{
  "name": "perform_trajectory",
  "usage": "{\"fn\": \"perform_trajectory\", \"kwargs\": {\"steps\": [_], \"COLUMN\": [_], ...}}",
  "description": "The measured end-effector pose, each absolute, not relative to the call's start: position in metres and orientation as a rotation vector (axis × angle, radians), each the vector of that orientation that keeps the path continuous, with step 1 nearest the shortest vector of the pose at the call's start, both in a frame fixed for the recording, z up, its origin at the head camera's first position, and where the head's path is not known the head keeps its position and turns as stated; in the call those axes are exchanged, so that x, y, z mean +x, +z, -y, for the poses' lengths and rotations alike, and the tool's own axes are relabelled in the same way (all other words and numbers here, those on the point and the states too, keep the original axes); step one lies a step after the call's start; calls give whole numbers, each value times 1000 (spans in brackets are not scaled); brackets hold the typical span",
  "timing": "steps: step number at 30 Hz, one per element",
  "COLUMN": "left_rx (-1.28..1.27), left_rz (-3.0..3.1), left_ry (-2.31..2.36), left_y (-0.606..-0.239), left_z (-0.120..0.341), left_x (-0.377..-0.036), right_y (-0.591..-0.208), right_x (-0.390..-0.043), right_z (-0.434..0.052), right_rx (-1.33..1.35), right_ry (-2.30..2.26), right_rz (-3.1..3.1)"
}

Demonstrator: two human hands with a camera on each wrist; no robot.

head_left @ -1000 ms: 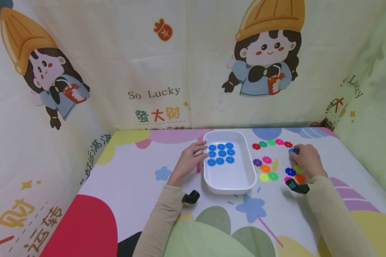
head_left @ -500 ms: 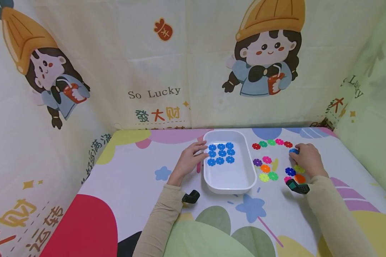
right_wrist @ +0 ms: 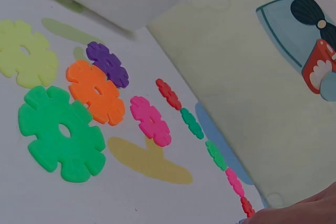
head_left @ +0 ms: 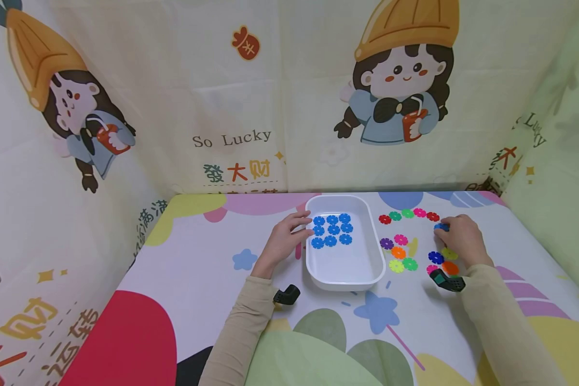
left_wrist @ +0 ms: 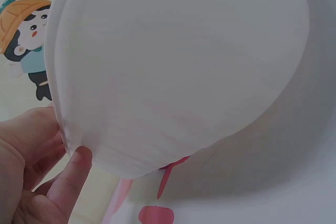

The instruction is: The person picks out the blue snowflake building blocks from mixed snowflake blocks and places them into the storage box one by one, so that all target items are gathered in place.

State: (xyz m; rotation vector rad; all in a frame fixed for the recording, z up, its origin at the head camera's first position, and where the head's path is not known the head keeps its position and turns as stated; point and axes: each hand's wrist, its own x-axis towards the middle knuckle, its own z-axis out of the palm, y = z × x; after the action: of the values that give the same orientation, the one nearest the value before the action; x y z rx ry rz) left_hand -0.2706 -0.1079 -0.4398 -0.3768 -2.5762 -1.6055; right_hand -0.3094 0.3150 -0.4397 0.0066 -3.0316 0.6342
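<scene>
While your right hand [head_left: 463, 240] pinches the blue disc [head_left: 439, 227] at its ten o'clock fingertips, the white tray [head_left: 373, 252] lies toward nine o'clock, your left hand's [head_left: 283, 240] relaxed fingers touching its rim.

The white tray [head_left: 376, 252] looks like smooth, slightly glossy plastic. The snowflake discs [right_wrist: 60, 132] are matt moulded plastic. The printed table cover [head_left: 198, 257] looks like smooth, faintly sheened cloth.

A cartoon-printed curtain [head_left: 280, 102] hung behind the bench [head_left: 202, 268], well beyond either grip, while loose red [head_left: 385, 219], green [head_left: 409, 264], orange [head_left: 398, 252] and purple [head_left: 386, 244] flower discs lay between them, nearer the right.
</scene>
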Motion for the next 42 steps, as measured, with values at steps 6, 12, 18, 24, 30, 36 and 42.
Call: {"fn": "perform_trajectory", "kwargs": {"steps": [6, 12, 18, 24, 30, 36, 42], "left_rx": [-372, -357, -363, -374, -372, -377, -376], "left_rz": [2587, 2597, 2605, 2596, 2599, 2601, 2596], "left_ry": [-1599, -1599, -1590, -1604, -1604, -1604, -1596], "left_y": [-438, -438, -440, -439, -438, -436, -435], "left_z": [108, 108, 108, 109, 109, 109, 108], "left_x": [-271, -271, -270, -270, -270, -269, -268], "right_y": [-432, -425, -422, -421, -420, -418, -407], "right_x": [-307, -311, -310, -309, -310, -305, -306], "right_z": [-315, -316, -317, -316, -311, -299, -279], "right_rx": [75, 171, 250, 237, 297, 296, 401], "right_ry": [567, 562, 556, 602, 504, 541, 566], "right_rz": [3088, 3197, 3220, 3221, 3220, 3174, 3079]}}
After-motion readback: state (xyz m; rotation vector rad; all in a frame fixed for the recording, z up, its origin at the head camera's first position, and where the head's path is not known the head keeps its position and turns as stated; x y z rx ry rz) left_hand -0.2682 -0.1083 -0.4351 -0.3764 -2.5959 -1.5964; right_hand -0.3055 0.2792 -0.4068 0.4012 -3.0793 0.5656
